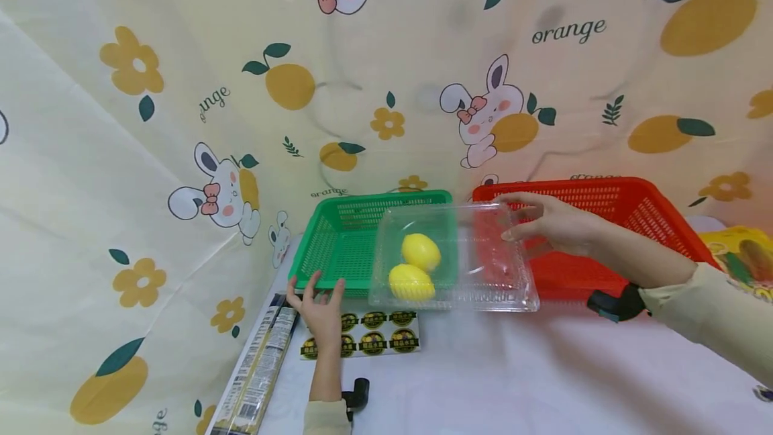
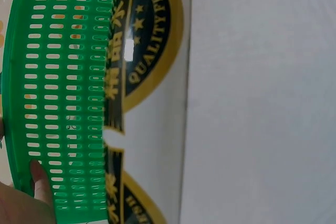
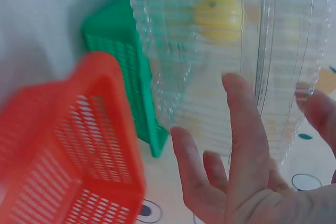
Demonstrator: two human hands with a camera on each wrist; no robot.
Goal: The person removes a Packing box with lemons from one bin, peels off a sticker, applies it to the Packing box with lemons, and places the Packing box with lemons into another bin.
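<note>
My right hand (image 1: 558, 223) holds a clear plastic clamshell box (image 1: 483, 267) by its right side, thumb and fingers on opposite faces. The box hangs tilted in front of the green and red baskets. Two yellow lemons (image 1: 421, 252) show through its left part; in the right wrist view a lemon (image 3: 218, 17) appears inside the box. The left hand (image 1: 320, 314) grips the front rim of the green basket (image 1: 347, 254) near its left corner. In the left wrist view its thumb (image 2: 41, 182) lies on the basket's outer wall.
A red basket (image 1: 580, 280) stands to the right of the green one. A sheet of black-and-gold stickers (image 1: 389, 341) lies before the green basket. Long printed packages (image 1: 256, 368) lie at the left. A yellow printed bag (image 1: 745, 254) sits at the far right, and a patterned cloth hangs behind.
</note>
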